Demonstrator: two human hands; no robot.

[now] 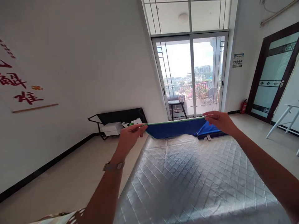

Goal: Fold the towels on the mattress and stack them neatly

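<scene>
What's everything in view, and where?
Quilted shiny sheet: one, silver, foreground
Green-edged cloth: one, blue, at sheet's far end
Low framed stand: one, black, left wall
Boxes: count unclear, white, at stand
Hanging scroll: one, red characters, left wall
Sliding glass door: one, pale frame, background
Stool: one, dark, beyond sliding door
Wall notice: one, multicoloured, right of centre
Fire extinguisher: one, red, right background
Glass-panelled door: one, dark frame, far right
Slim-legged furniture: one, white, right edge
Wristwatch: one, grey, left wrist
Left hand: one, bare, cloth's left corner
Right hand: one, bare, cloth's right end
</scene>
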